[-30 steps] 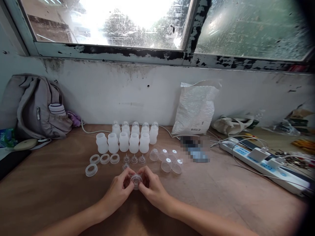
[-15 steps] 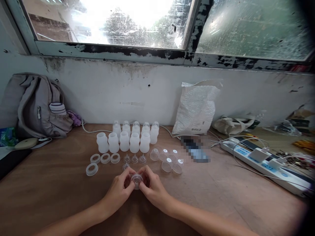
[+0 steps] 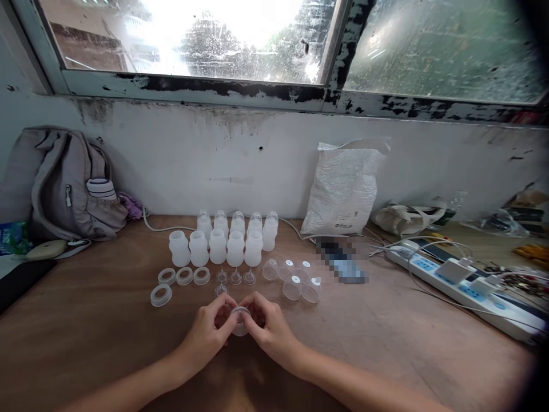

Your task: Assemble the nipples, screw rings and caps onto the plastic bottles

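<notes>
Between my left hand (image 3: pixel 211 331) and my right hand (image 3: pixel 271 329) is a translucent ring (image 3: pixel 241 327), pinched by the fingers of both. It is tilted, and whether a clear teat sits inside it is too small to tell. Just beyond my fingertips stand several clear teats (image 3: pixel 235 278) on the brown table (image 3: pixel 128 343). To their left lie several translucent rings (image 3: pixel 161 295). Clear domed caps (image 3: pixel 292 288) with round white marks are grouped to the right. Behind these, frosted white bottles (image 3: pixel 199 249) stand upright in two rows.
A grey backpack (image 3: pixel 64 183) rests at the back left. White packaging (image 3: pixel 341 189) leans on the wall, with a blurred dark object (image 3: pixel 343 260) in front. Toward the right, a white power strip (image 3: pixel 480 292) lies with cables, near a pale cloth item (image 3: pixel 398 217).
The ring between my fingers has tipped, and my thumbs have moved up slightly over it. Both hands keep hold of it.
</notes>
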### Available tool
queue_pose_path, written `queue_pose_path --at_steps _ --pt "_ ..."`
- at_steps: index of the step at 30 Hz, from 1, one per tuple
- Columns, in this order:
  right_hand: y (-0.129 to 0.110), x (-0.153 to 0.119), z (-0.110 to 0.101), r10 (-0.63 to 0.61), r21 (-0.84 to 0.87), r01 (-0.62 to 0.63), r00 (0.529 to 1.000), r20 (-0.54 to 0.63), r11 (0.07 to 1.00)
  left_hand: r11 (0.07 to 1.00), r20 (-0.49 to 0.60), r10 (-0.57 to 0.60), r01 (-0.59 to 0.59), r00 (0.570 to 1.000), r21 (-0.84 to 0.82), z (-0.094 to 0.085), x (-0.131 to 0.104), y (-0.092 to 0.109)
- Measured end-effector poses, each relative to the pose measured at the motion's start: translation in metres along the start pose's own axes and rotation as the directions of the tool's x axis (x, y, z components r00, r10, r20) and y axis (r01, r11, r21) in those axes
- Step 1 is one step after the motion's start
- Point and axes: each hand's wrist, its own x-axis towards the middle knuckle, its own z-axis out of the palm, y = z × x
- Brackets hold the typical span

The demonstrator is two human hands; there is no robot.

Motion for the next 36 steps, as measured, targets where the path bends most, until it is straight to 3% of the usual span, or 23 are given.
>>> queue_pose_path --at_steps 25,36 --pt "0.003 0.0 0.001 0.049 -0.004 -0.049 0.998 0.044 0.999 0.995 -0.011 -0.009 0.01 1.0 0.097 0.003 0.005 -0.011" --pt "0.002 0.004 0.002 0.066 0.042 -0.068 0.997 0.047 0.997 0.998 -0.011 -0.046 0.046 0.999 0.042 0.004 0.008 -0.014"
